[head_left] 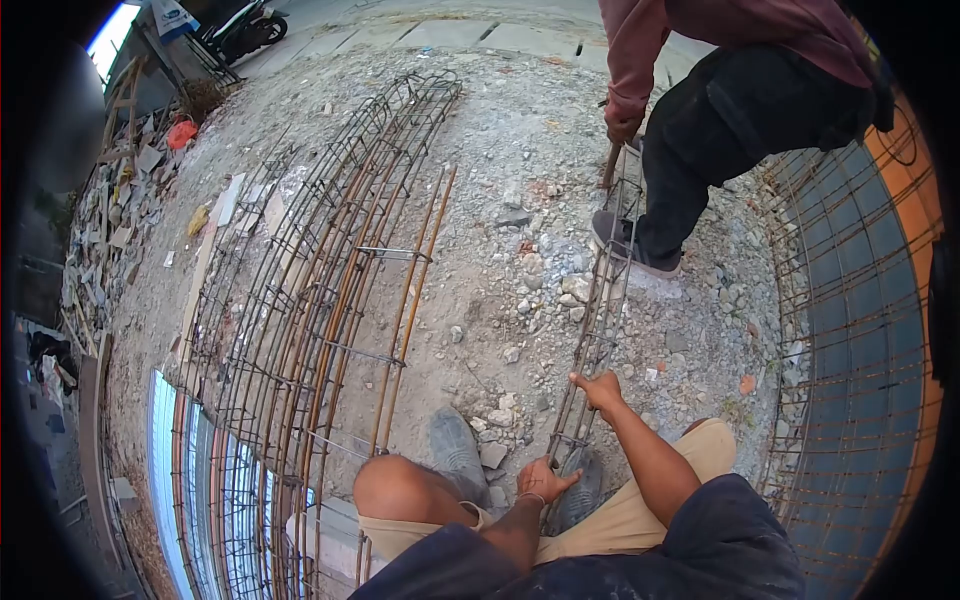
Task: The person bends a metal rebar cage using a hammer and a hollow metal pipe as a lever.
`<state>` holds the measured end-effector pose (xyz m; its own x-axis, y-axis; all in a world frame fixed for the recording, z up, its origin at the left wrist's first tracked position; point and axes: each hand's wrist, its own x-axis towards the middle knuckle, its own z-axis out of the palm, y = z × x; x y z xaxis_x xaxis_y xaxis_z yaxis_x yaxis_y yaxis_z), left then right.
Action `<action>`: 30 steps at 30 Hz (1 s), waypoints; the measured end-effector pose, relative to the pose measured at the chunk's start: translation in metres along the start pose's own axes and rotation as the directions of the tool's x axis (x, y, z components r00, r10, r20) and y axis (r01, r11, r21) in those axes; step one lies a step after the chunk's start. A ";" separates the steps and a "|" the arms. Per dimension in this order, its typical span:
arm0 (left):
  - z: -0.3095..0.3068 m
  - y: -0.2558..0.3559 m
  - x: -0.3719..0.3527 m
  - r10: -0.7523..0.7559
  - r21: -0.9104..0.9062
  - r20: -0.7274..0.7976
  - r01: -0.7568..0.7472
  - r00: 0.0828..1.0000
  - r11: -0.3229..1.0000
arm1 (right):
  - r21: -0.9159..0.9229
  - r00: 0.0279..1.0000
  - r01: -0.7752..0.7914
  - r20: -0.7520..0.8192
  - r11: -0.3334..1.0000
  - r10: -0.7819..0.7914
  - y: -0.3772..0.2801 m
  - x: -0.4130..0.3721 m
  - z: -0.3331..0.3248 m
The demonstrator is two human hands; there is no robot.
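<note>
A narrow rebar cage (607,290) runs along the rubble from between my legs to the co-worker's feet. Close to its near end, my left hand (545,481) is closed round the bars, thumb pointing out to the right. Further up the same cage, my right hand (598,389) grips it from the right side. The fingers' undersides are hidden in both hands. At the far end, a co-worker's hand (625,128) holds a short brown bar or handle (610,166) against the cage, and the co-worker's shoe (640,252) is beside it.
Several larger rebar cages (325,270) lie to my left, with two loose rusty bars (412,320) beside them. Corrugated sheets (160,450) lie under their near end. A rusty mesh (850,320) stands at right. Debris (120,205) lines the left edge; a motorcycle (245,30) is behind.
</note>
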<state>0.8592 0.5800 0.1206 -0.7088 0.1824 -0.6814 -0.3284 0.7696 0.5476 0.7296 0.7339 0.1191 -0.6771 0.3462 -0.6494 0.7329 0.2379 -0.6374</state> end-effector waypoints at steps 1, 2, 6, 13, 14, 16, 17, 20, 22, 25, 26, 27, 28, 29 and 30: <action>-0.001 0.001 0.000 -0.001 0.000 0.001 0.001 1.000 1.000 | 0.006 1.000 0.008 -0.015 1.000 -0.008 -0.001 -0.001 0.000; -0.002 0.002 -0.001 -0.003 0.003 0.007 0.003 1.000 1.000 | 0.012 0.999 0.016 -0.032 1.000 -0.016 -0.001 -0.002 0.001; -0.004 0.002 -0.001 0.005 -0.003 0.007 -0.005 1.000 1.000 | 0.001 1.000 0.015 -0.023 1.000 -0.015 0.008 0.006 0.003; -0.003 0.001 -0.002 0.004 -0.006 -0.027 -0.004 1.000 1.000 | 0.012 0.998 -0.060 0.014 0.998 0.060 0.005 0.005 0.001; -0.003 0.001 -0.001 0.001 -0.006 -0.019 -0.001 1.000 1.000 | 0.030 0.999 -0.042 -0.028 0.999 0.043 0.008 0.006 0.003; -0.002 0.000 0.000 0.000 -0.005 -0.010 0.000 1.000 1.000 | 0.038 0.999 -0.012 -0.031 0.999 0.013 0.012 0.009 0.004; -0.001 -0.001 0.001 -0.001 0.002 -0.012 0.001 1.000 1.000 | 0.047 0.999 0.018 -0.035 0.999 -0.016 0.013 0.009 0.005; 0.004 -0.004 0.003 0.000 0.013 -0.017 0.000 1.000 1.000 | 0.017 1.000 0.005 0.013 1.000 -0.005 0.010 0.009 0.001; 0.003 -0.004 0.003 0.004 0.021 -0.018 -0.004 1.000 1.000 | 0.017 1.000 -0.007 0.028 1.000 0.007 0.008 0.007 0.002; -0.001 -0.002 0.001 -0.004 -0.018 0.005 0.004 1.000 1.000 | 0.015 1.000 -0.014 0.018 1.000 0.014 0.004 0.003 -0.001; 0.000 -0.002 0.001 -0.006 -0.005 -0.004 0.006 1.000 1.000 | 0.014 1.000 -0.009 -0.006 1.000 0.009 0.003 0.002 0.000; 0.000 -0.001 0.001 -0.005 0.008 -0.010 0.005 1.000 1.000 | 0.017 1.000 -0.010 -0.006 1.000 0.010 0.002 0.003 0.001; 0.000 -0.002 0.001 -0.003 0.012 -0.008 0.003 1.000 1.000 | 0.012 0.999 -0.033 -0.004 0.999 0.033 0.003 0.004 0.001; 0.000 -0.002 0.002 -0.001 0.008 -0.006 0.001 1.000 1.000 | 0.007 0.998 -0.056 -0.004 0.998 0.056 0.003 0.004 0.000; 0.001 -0.002 0.002 0.001 0.003 -0.005 -0.001 1.000 1.000 | 0.009 0.998 -0.057 -0.006 0.998 0.057 0.004 0.003 0.000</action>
<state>0.8588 0.5792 0.1179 -0.7125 0.1800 -0.6782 -0.3258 0.7712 0.5469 0.7300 0.7359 0.1146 -0.6335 0.3643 -0.6826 0.7700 0.2099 -0.6026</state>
